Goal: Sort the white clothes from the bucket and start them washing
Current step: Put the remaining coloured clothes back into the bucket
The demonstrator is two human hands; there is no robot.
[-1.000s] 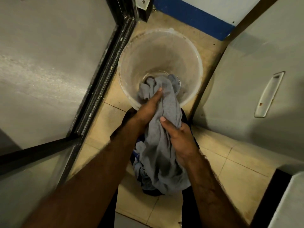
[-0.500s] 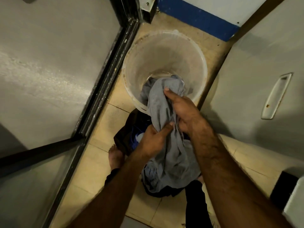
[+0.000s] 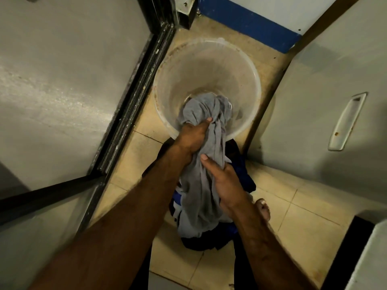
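Note:
A translucent white bucket (image 3: 240,65) stands on the tiled floor between a dark-framed glass door and a grey door. A long grey garment (image 3: 201,189) trails from the bucket's bottom over its near rim down to the floor. My left hand (image 3: 193,136) grips the garment at the rim, fingers curled into the cloth. My right hand (image 3: 227,182) holds the same garment lower down, thumb across the fabric. Dark and blue clothes (image 3: 243,172) lie heaped on the floor under the grey one.
A glass door with a black frame (image 3: 129,114) closes the left side. On the right is a grey door with a recessed handle (image 3: 346,122). My bare foot (image 3: 262,212) stands on the beige tiles beside the heap. A white appliance corner (image 3: 370,260) shows at lower right.
My hands have swapped places along the grey garment: the left moved up to the bucket's rim, the right dropped lower. More of the garment hangs outside the bucket.

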